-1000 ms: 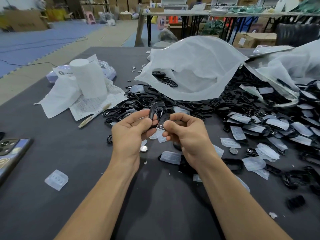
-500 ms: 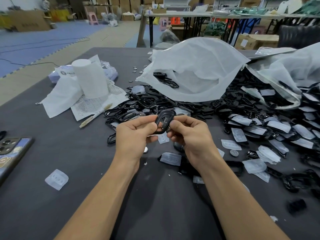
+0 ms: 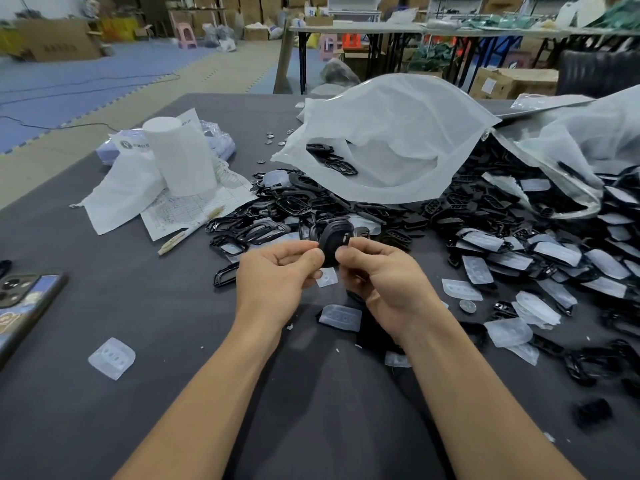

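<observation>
Head view: we see the left hand (image 3: 273, 282) and right hand (image 3: 384, 275) each pinching one black shell (image 3: 333, 244) between thumb and curled fingers, on the near side of the white bag (image 3: 398, 140). The shell is held clear of the table (image 3: 173, 306), with the heap (image 3: 294, 206) of black parts between it and the bag. A clear pad (image 3: 341, 317) lies below the hands, also nearer than the bag.

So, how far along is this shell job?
Possibly done: a few black frames lie inside the white bag. In hand: left hand and right hand pinch one black shell together. Left: a large pile of black parts and many clear pads lie loose on the table.
</observation>
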Demonstrator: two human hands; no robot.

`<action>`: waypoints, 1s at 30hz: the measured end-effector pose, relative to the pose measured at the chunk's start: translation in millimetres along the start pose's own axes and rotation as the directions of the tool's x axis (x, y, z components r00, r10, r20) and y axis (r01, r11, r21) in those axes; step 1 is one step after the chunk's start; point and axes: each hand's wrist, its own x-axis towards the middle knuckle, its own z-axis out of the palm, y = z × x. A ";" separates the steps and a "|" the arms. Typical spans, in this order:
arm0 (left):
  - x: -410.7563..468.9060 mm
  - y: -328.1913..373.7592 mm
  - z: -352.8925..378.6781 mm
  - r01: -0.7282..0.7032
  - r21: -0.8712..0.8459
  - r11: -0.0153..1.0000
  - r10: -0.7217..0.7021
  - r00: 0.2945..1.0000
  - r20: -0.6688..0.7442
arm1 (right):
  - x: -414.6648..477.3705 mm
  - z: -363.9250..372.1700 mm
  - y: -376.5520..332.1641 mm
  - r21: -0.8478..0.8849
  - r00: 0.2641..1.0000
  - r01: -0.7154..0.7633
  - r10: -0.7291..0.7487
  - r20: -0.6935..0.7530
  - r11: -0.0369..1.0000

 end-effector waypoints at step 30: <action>30.8 -2.3 -25.6 0.089 -0.240 0.967 -0.152 0.953 -0.261 | 11.1 11.7 23.2 -0.963 0.830 0.258 -0.493 0.260 -0.073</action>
